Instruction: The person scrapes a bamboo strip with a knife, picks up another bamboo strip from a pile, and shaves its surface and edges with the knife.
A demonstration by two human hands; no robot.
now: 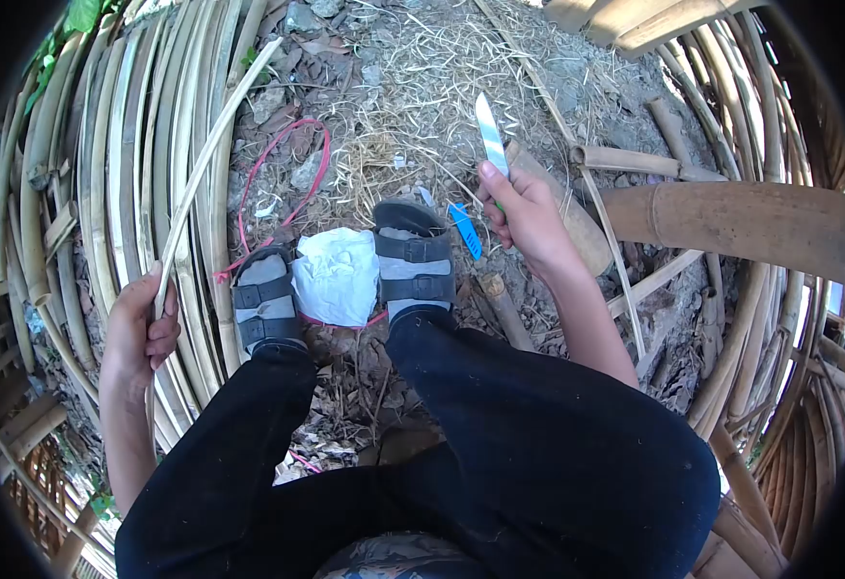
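Observation:
My left hand (140,323) is closed around a long thin bamboo strip (212,145), which slants up and to the right over a stack of split bamboo. In my right hand (531,214) is a knife (490,133), its bright blade pointing up and away from me. A bit of green handle shows below my thumb; my fingers hide the rest. Just left of that hand, a blue plastic piece (465,232) lies on the ground beside my sandal.
Split bamboo strips (133,145) lie along the left. A crumpled white sheet (337,277) rests between my sandals, near a pink cord loop (324,164). Thick bamboo pieces (731,220) lie on the right. Fine shavings (422,87) cover the ground ahead.

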